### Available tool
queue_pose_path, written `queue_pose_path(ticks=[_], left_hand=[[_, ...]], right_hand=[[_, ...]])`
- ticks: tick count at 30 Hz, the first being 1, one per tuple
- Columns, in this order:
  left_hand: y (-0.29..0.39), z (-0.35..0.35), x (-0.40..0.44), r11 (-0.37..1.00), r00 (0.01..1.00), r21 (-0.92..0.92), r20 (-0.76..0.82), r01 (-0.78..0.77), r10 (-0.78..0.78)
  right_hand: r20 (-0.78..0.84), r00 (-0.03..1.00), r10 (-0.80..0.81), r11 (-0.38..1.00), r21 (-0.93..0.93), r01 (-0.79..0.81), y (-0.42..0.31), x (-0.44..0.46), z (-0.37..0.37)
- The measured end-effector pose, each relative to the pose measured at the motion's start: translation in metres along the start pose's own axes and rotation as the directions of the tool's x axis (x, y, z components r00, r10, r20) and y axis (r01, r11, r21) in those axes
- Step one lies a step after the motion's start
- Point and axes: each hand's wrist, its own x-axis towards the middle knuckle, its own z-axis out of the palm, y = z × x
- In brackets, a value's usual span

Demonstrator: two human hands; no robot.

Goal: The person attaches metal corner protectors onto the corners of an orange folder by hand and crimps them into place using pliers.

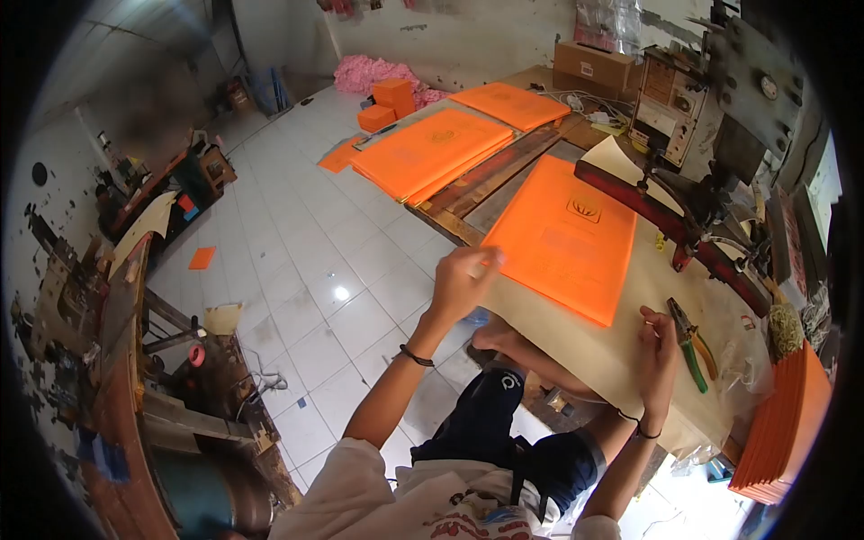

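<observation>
My left hand [465,281] is at the left edge of a flat orange plastic folder [562,243] with a dark emblem and faint print. Its fingers are curled together, with slight blur at the tips; whether they pinch the folder's edge is hidden. Near the bench's front edge, my right hand [660,355] has loosely bent fingers, somewhat apart, and nothing in them. Just right of it lie pliers [688,346] with green and orange handles. The folder rests on brown paper [531,315], its upper right side beside the dark red bar of a press [639,193].
Stacked orange folders [432,148] lie further back on the bench, with another pile [508,103] behind. Upright orange sheets [783,423] stand at right. A cardboard box [591,69] and a control box [668,103] sit at the back. Machinery [207,486] lines the left.
</observation>
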Motion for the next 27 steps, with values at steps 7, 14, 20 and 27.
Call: queue_pose_path(ticks=[7,14,20,27], left_hand=[[-0.012,0.005,0.013,0.756,0.890,-0.520,0.018,0.397,-0.455],[-0.008,-0.018,-0.010,0.591,0.868,-0.660,0.203,0.464,-0.454],[0.005,-0.025,-0.072,0.371,0.854,-0.846,0.173,0.384,-0.490],[0.019,0.038,-0.122,0.134,0.893,-0.890,0.409,0.435,-0.186]], right_hand=[[0.016,1.000,-0.009,0.977,-0.213,0.013,-0.014,0.025,0.043],[-0.077,0.991,-0.112,0.986,-0.135,0.101,-0.008,0.013,0.046],[0.053,0.999,0.010,0.997,0.080,-0.014,-0.020,0.011,0.039],[0.088,0.966,-0.245,0.969,-0.017,0.247,-0.007,0.010,0.052]])
